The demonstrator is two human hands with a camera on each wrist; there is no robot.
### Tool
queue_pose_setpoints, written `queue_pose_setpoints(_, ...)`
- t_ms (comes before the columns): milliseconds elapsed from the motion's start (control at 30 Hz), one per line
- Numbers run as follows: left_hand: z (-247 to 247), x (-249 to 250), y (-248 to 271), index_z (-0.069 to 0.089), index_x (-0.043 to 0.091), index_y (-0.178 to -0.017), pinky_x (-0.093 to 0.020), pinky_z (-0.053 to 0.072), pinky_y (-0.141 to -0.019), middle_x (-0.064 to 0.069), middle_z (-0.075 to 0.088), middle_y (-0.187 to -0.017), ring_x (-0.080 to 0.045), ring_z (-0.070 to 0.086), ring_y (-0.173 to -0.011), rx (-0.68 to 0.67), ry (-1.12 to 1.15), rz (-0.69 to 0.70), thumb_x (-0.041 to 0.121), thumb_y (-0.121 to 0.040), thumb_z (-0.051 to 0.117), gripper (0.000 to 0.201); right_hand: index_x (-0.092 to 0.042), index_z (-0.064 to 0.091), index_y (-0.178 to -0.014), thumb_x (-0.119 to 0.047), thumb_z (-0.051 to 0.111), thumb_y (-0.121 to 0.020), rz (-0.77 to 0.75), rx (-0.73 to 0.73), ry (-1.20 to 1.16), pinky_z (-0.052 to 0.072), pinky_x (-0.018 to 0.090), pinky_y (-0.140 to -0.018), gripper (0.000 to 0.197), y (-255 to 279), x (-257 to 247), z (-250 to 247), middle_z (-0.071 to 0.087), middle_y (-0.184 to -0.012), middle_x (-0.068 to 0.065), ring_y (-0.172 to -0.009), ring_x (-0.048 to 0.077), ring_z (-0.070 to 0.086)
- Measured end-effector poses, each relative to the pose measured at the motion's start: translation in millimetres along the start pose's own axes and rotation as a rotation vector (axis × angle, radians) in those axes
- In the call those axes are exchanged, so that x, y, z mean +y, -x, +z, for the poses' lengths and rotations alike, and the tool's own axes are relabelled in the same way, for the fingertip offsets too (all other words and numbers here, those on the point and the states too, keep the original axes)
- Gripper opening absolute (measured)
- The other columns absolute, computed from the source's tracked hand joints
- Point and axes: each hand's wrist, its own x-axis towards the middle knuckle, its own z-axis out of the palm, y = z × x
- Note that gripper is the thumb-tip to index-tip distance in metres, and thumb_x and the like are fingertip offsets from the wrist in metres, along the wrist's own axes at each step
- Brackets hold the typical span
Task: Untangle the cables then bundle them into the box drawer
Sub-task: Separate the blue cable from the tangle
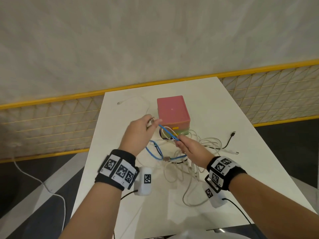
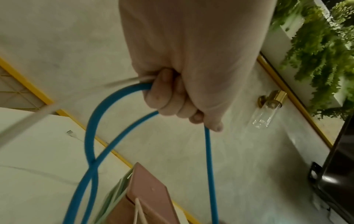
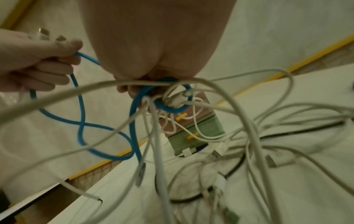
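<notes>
Stretching taut between both hands above the table (image 1: 215,107), the blue cable (image 1: 168,134) still looped through the white cables (image 1: 195,163) heaped before the pink drawer box (image 1: 172,109). The left hand (image 1: 140,131) gripped its plug end, fingers curled; the right hand (image 1: 189,146) pinched it lower. Pulling harder would likely cinch the loops or drag the heap against the box.

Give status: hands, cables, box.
Left hand and right hand both grip blue cable. White cables tangled on table, looping through it. Pink box shut.
</notes>
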Motion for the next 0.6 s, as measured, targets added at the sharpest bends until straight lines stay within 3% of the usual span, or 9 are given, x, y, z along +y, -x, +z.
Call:
queue_pose_setpoints(67,0,-4,1,0.044,0.019,-0.077,-0.032,0.031,-0.048,0.001,0.038,-0.051,-0.020,0.041,-0.050,0.111,-0.037,-0.040,0.047,-0.097,0.050,0.035,-0.015,0.045,-0.091,-0.022,0.032,-0.102,0.015,-0.013,0.045,0.047,0.037,-0.072,0.018,-7,-1,-4,0.050,-0.079,-0.007,-0.070,0.015,0.051)
queue_pose_setpoints(133,7,-5,3,0.052,0.021,-0.093,-0.032,0.036,-0.051,0.003,0.048,-0.058,-0.023,0.050,-0.055,0.161,-0.031,-0.038,0.042,-0.099,0.048,0.022,-0.014,0.046,-0.092,-0.024,0.032,-0.102,0.027,-0.013,0.045,0.050,0.040,-0.074,0.019,-14,-7,-7,0.052,-0.079,-0.008,-0.073,0.021,0.055)
queue_pose_setpoints(200,17,-2,8,0.053,0.030,-0.120,-0.030,0.038,-0.057,0.008,0.055,-0.070,-0.013,0.054,-0.060,0.004,-0.061,0.020,0.041,-0.100,0.046,0.024,-0.016,0.046,-0.091,-0.024,0.033,-0.101,0.008,0.006,0.005,0.050,0.035,-0.072,0.018,-17,-14,-6,0.052,-0.077,-0.008,-0.072,0.018,0.056)
queue_pose_setpoints(233,23,-1,11,0.052,0.031,-0.123,-0.029,0.038,-0.058,0.011,0.054,-0.070,-0.011,0.054,-0.061,-0.111,-0.115,0.056,0.044,-0.099,0.046,0.028,-0.020,0.046,-0.089,-0.025,0.034,-0.101,-0.021,0.022,0.006,0.048,0.029,-0.070,0.017,-17,-17,-5,0.052,-0.075,-0.009,-0.069,0.011,0.055)
queue_pose_setpoints(267,28,-1,12,0.055,0.029,-0.116,-0.030,0.038,-0.057,0.011,0.051,-0.065,-0.015,0.056,-0.063,-0.181,-0.171,0.078,0.047,-0.098,0.046,0.026,-0.022,0.046,-0.088,-0.024,0.038,-0.101,-0.067,0.049,0.027,0.046,0.024,-0.067,0.015,-16,-18,-4,0.052,-0.074,-0.012,-0.068,0.006,0.053)
queue_pose_setpoints(333,30,-2,12,0.053,0.023,-0.094,-0.032,0.036,-0.055,0.008,0.043,-0.056,-0.026,0.055,-0.065,-0.171,-0.201,0.084,0.049,-0.097,0.047,0.027,-0.021,0.052,-0.094,-0.019,0.050,-0.094,-0.143,0.117,0.191,0.042,0.025,-0.073,0.003,-13,-9,-3,0.057,-0.084,-0.011,-0.079,0.006,0.054)
queue_pose_setpoints(400,24,-6,9,0.047,0.021,-0.085,-0.033,0.035,-0.055,0.006,0.040,-0.052,-0.025,0.047,-0.059,-0.104,-0.179,0.056,0.049,-0.097,0.048,0.030,-0.024,0.056,-0.111,-0.014,0.060,-0.082,-0.088,0.147,0.377,0.035,0.029,-0.084,0.031,-8,5,-4,0.056,-0.110,-0.008,-0.103,0.013,0.052)
queue_pose_setpoints(467,17,-9,6,0.047,0.021,-0.084,-0.032,0.036,-0.055,0.005,0.040,-0.051,-0.020,0.044,-0.054,-0.045,-0.143,0.017,0.048,-0.097,0.049,0.030,-0.026,0.053,-0.122,-0.008,0.059,-0.074,0.047,0.141,0.449,0.027,0.029,-0.091,0.052,-4,14,-8,0.048,-0.126,-0.005,-0.118,0.016,0.045)
queue_pose_setpoints(600,14,-7,5,0.052,0.018,-0.089,-0.031,0.035,-0.054,0.007,0.042,-0.053,-0.022,0.046,-0.057,0.025,-0.114,-0.036,0.046,-0.098,0.049,0.030,-0.028,0.039,-0.135,-0.008,0.056,-0.067,0.107,0.190,0.489,0.024,0.036,-0.103,0.074,-3,9,-15,0.037,-0.134,0.000,-0.123,0.021,0.038)
